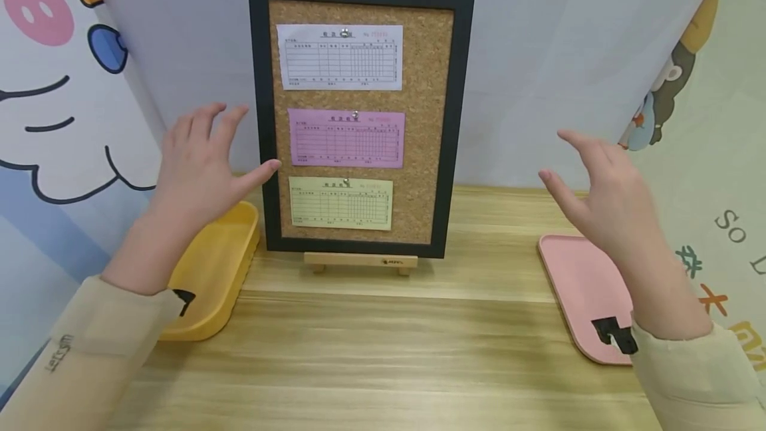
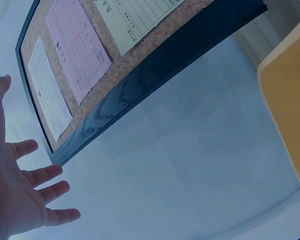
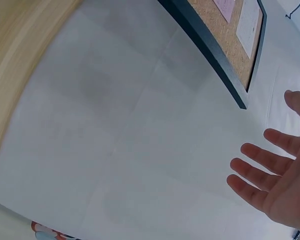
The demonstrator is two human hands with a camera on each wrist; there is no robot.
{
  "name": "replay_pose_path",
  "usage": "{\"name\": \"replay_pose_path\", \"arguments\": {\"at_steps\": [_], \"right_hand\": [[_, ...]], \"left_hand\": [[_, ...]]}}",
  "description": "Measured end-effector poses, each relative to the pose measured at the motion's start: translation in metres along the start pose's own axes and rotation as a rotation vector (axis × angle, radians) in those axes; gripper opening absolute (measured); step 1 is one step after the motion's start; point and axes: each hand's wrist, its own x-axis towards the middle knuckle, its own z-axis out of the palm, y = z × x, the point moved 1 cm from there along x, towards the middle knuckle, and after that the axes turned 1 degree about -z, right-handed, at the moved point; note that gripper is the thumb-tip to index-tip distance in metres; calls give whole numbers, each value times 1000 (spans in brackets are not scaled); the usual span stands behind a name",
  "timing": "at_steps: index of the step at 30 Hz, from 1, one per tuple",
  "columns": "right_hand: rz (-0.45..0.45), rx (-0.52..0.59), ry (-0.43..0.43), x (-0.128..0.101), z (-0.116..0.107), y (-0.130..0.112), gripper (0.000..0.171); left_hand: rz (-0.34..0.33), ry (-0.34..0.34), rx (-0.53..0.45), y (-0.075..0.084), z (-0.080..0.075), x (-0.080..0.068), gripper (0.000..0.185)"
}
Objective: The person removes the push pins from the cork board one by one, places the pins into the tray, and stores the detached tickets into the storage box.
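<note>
A cork board (image 1: 427, 125) in a black frame leans upright on a small wooden stand (image 1: 359, 259). Pinned to it, top to bottom, are a white slip (image 1: 341, 62), a pink slip (image 1: 347, 142) and a yellow slip (image 1: 341, 205), each with a clear-looking push pin near its top. My left hand (image 1: 200, 158) hovers in front of the board's left edge, fingers spread, holding nothing. Off to the board's right, my right hand (image 1: 613, 201) is raised in the air with fingers apart and nothing in it. Both wrist views show the palms bare.
On the left, partly behind my forearm, sits a yellow tray (image 1: 224, 271) with a black patch inside. A pink tray (image 1: 583, 278) with black pieces on it lies at the right under my right arm. Pale cloth (image 1: 538, 52) hangs behind the wooden table (image 1: 383, 351).
</note>
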Motion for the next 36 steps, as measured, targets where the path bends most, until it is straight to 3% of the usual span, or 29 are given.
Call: {"name": "replay_pose_path", "arguments": {"at_steps": [6,19,29,36], "right_hand": [[-42,19,94,20,4,-13,46],[-171,121,163,63,19,-35,32],[-239,175,183,103,32,-53,26],[-212,177,133,133,37,-66,28]], "left_hand": [[-22,56,-49,7,-2,16,78],[-97,45,-116,15,-10,54,78],[-163,43,-190,16,-10,80,78],[-200,11,-228,19,-10,99,83]]}}
